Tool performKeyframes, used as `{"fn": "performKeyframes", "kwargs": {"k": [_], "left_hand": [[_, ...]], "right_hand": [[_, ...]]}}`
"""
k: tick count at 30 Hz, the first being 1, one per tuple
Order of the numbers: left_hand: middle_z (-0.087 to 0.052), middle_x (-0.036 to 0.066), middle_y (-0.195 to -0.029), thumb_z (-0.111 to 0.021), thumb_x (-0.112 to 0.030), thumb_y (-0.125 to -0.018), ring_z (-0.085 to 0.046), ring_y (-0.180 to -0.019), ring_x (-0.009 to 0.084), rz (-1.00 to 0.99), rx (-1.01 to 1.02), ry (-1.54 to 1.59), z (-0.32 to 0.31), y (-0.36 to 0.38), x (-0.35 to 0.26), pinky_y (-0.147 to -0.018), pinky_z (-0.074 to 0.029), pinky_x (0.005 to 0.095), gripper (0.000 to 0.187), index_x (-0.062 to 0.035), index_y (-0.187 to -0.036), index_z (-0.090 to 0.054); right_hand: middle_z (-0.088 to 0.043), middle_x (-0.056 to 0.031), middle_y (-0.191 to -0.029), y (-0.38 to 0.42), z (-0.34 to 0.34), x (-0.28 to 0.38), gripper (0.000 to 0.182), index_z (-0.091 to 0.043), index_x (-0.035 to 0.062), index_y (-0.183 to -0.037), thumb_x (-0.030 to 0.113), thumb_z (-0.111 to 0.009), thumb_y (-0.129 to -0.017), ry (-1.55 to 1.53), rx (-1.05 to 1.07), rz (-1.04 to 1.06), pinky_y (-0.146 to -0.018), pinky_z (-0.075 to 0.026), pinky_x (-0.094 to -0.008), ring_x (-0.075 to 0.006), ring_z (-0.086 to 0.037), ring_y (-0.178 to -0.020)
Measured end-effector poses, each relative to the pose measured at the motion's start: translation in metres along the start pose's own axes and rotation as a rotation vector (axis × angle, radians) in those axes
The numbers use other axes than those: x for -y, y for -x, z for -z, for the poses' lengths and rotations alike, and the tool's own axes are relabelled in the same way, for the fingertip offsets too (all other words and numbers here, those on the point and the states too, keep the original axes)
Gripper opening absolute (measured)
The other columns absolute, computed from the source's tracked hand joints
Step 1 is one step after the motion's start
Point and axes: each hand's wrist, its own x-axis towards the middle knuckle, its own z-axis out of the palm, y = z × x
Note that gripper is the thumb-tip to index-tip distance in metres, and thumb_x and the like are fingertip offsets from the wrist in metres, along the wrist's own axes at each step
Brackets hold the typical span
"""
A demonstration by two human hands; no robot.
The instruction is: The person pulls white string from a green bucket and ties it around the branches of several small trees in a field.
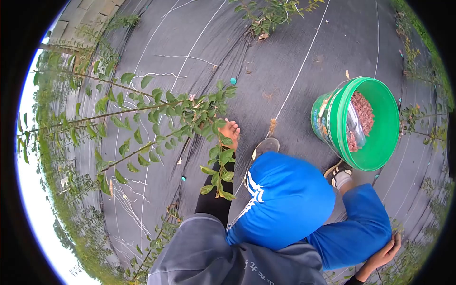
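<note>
My left hand is low beside the leafy base of a shrub, partly covered by its leaves. The fingers that show are loosely spread, and nothing can be seen in them. My right hand lies against my bent right knee, fingers stretched out and holding nothing. A green bucket stands tilted in view by my right foot. Inside it are reddish-brown loose bits and a clear plastic container or scoop.
Black ground cover with white lines spreads around me. Another shrub grows ahead, and more plants stand to the right. Small teal pegs dot the sheet. Loose pale strings lie on the left.
</note>
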Motion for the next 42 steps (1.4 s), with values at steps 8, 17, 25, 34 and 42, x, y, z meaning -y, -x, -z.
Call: {"fn": "performKeyframes", "kwargs": {"k": [8, 17, 25, 34, 42], "left_hand": [[-0.061, 0.011, -0.101, -0.054, -0.005, -0.08, -0.058, -0.097, 0.0245, 0.166, 0.277, 0.815, -0.025, -0.026, -0.003, -0.088, -0.047, 0.0396, 0.027, -0.0055, -0.106, -0.056], [-0.062, 0.011, -0.102, -0.055, 0.009, -0.078, -0.059, -0.094, 0.0221, 0.055, 0.232, 0.841, -0.022, -0.051, 0.007, -0.089, -0.047, 0.0392, 0.028, -0.004, -0.102, -0.057], [-0.062, 0.009, -0.107, -0.056, 0.007, -0.08, -0.059, -0.096, 0.0201, -0.038, 0.319, 0.733, 0.005, -0.071, 0.027, -0.086, -0.048, 0.0375, 0.023, -0.0075, -0.098, -0.06], [-0.061, 0.005, -0.104, -0.053, 0.015, -0.075, -0.059, -0.09, 0.0176, 0.079, 0.25, 0.615, 0.021, -0.068, 0.038, -0.08, -0.05, 0.0341, 0.038, -0.0084, -0.106, -0.054], [-0.06, 0.008, -0.107, -0.048, -0.011, -0.088, -0.058, -0.093, 0.0212, 0.17, 0.461, 0.875, 0.02, -0.081, 0.02, -0.083, -0.047, 0.0377, 0.025, -0.0034, -0.112, -0.052]], "right_hand": [[-0.052, -0.015, -0.118, -0.008, 0.004, -0.011, 0.033, -0.05, -0.0037, -0.119, 0.014, -0.034, -0.096, 0.046, 0.032, 0.021, -0.093, -0.042, -0.0359, -0.0248, -0.052, -0.109], [-0.052, -0.0147, -0.116, -0.011, 0.005, -0.012, 0.032, -0.051, -0.0042, -0.117, 0.012, -0.035, -0.095, 0.025, 0.044, -0.013, -0.094, -0.042, -0.0351, -0.0237, -0.052, -0.107], [-0.052, -0.0117, -0.106, -0.005, 0.002, -0.023, 0.024, -0.053, -0.0047, -0.107, 0.004, -0.037, -0.091, -0.074, -0.002, 0.053, -0.088, -0.039, -0.0314, -0.0207, -0.051, -0.096], [-0.049, -0.0133, -0.094, -0.01, -0.002, 0.026, 0.016, -0.051, -0.0027, -0.092, 0.0, -0.04, -0.081, -0.075, -0.074, 0.07, -0.083, -0.039, -0.0325, -0.0239, -0.048, -0.088], [-0.05, -0.0149, -0.09, -0.013, 0.0, 0.035, 0.013, -0.051, -0.002, -0.087, 0.003, -0.043, -0.078, -0.078, -0.078, 0.094, -0.081, -0.04, -0.0358, -0.028, -0.049, -0.087]]}}
